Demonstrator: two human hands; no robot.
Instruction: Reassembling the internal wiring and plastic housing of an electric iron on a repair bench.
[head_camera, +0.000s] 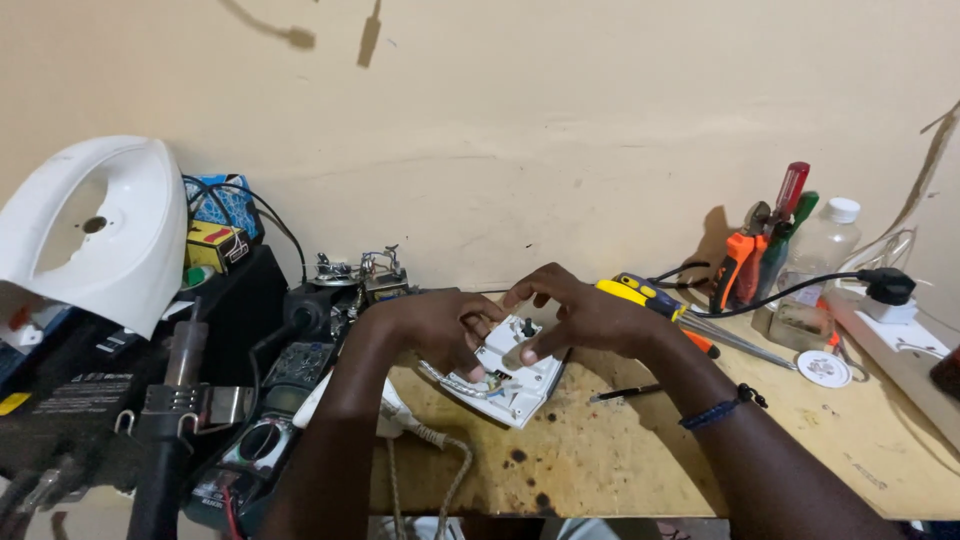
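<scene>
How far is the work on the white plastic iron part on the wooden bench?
Done: the white plastic iron shell is off, standing at the left. In hand: left hand and right hand hold the white plastic iron part, its wiring exposed. Left: it is open; the yellow-handled screwdriver lies beside.

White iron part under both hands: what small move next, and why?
Probably steady the white iron part with the left hand while the right hand works the small knob: both hands already rest on it, and it overhangs its braided cord.
</scene>
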